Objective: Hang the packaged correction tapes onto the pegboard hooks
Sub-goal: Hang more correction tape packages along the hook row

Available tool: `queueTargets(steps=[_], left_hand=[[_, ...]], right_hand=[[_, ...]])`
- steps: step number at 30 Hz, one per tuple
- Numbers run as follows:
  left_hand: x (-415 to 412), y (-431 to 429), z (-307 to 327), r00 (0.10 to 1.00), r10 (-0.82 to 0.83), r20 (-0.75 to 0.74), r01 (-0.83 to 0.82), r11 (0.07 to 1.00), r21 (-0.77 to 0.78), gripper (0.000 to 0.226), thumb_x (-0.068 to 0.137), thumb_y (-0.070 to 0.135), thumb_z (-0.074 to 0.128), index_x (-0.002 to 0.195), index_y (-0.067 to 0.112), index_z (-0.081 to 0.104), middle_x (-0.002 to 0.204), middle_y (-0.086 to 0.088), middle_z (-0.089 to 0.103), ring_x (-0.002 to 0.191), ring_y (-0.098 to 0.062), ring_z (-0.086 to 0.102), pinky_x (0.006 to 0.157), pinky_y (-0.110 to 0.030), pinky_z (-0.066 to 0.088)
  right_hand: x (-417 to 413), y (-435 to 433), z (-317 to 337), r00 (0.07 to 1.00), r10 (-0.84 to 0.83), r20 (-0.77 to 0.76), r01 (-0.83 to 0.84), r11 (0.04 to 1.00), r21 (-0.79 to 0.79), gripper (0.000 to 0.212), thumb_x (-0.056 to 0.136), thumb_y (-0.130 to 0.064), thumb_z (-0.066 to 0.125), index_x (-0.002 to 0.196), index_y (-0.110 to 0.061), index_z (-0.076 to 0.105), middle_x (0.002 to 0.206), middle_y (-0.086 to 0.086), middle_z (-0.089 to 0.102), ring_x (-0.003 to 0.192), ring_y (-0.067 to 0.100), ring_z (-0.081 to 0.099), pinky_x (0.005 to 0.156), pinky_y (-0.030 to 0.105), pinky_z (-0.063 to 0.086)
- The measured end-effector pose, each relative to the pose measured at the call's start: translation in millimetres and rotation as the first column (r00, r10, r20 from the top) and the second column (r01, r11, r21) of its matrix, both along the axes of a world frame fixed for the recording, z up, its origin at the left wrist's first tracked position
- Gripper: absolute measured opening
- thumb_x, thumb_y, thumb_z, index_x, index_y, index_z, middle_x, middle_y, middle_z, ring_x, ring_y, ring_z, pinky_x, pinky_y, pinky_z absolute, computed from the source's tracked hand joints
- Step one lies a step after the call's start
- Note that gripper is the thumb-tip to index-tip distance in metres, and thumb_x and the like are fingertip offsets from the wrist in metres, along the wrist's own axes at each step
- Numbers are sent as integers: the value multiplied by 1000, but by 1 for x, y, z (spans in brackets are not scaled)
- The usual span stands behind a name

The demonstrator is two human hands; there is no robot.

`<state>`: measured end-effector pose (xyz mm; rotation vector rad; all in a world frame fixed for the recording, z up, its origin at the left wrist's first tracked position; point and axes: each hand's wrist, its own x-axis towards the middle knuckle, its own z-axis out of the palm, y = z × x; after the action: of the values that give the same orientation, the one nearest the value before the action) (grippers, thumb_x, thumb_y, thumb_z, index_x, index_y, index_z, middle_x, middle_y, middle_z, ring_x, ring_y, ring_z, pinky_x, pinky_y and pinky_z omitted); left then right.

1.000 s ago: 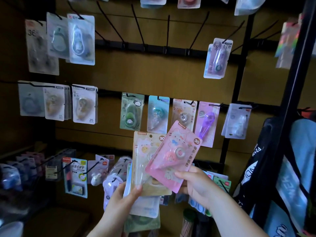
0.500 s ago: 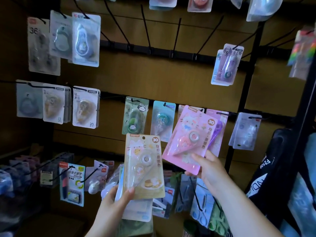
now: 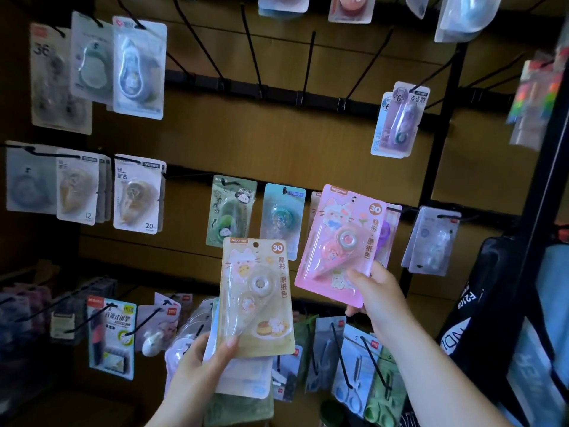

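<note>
My right hand (image 3: pixel 380 300) grips the lower corner of a pink packaged correction tape (image 3: pixel 338 241), raised so its top hole lies at the middle row of hooks, in front of a purple pack (image 3: pixel 388 232). My left hand (image 3: pixel 204 362) holds a stack of packs with a yellow correction tape pack (image 3: pixel 257 297) in front, thumb pressed on its lower left. Behind it lie white and green packs, mostly hidden. The brown pegboard (image 3: pixel 277 140) carries black hooks; several in the upper row (image 3: pixel 258 75) are bare.
Hung packs fill the left side (image 3: pixel 138 66) and the middle row, among them a green pack (image 3: pixel 229 211) and a teal pack (image 3: pixel 281 217). A lilac pack (image 3: pixel 400 118) hangs upper right. Long hooks with goods jut out low down (image 3: pixel 341 355). A black upright post (image 3: pixel 437 167) and a dark bag (image 3: pixel 480 303) stand right.
My right hand has lifted the pink pack up and to the right, from beside the yellow pack to the middle hook row. The left hand's stack has held roughly in place.
</note>
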<state>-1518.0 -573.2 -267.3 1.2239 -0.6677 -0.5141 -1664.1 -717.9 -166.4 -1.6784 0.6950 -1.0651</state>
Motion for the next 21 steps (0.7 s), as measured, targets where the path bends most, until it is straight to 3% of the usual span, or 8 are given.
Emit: queueTargets(steps=[6,8,10,12,18,21], left_hand=[[-3,-2,0,1000,10,11,-10,1000,8,73,34,58,60,94,17,61,97,-7,68,94,-21,61,73,-28,44],[-7,-2,3,1000,7,-8,-7,1000,-17,58,45,52,66,93,18,62,94,-4,68,95,-20,61,74,-28,43],[-10,-3,4,1000,5,-24,-6,999,-41,29,70,40,69,88,19,62,87,1,66,88,-12,59,68,-21,41],[-13,-2,6,1000,4,-26,-5,999,-32,6,88,20,60,83,21,59,83,5,62,79,-4,53,63,-17,37],[-19,-1,8,1000,17,-1,-17,999,-32,21,89,16,54,72,28,50,77,10,54,71,0,45,59,-14,31],[-21,0,8,1000,18,0,-18,999,-33,21,89,14,54,72,27,51,77,8,56,72,-1,47,59,-15,32]], right_hand=[[-4,-1,2,998,-14,-57,10,997,-70,20,93,-7,44,108,-18,52,80,5,55,45,18,43,38,21,40],[-7,-1,3,1000,-18,-22,17,998,-62,19,93,-5,43,102,-18,52,81,3,56,52,18,46,34,19,40],[-11,-2,4,1000,-27,11,27,999,-46,19,93,-4,43,95,-20,53,81,2,57,55,18,47,33,17,39],[-14,-3,2,999,-30,18,31,999,-35,19,93,-3,43,95,-19,52,79,3,57,53,18,46,32,17,38],[-16,-3,-2,1000,5,-24,-6,999,-33,18,92,-2,43,101,-15,52,76,4,55,40,15,43,33,19,37],[-15,-2,0,1000,14,-22,-14,999,-34,18,92,-2,43,101,-14,52,77,5,56,43,18,42,33,19,38]])
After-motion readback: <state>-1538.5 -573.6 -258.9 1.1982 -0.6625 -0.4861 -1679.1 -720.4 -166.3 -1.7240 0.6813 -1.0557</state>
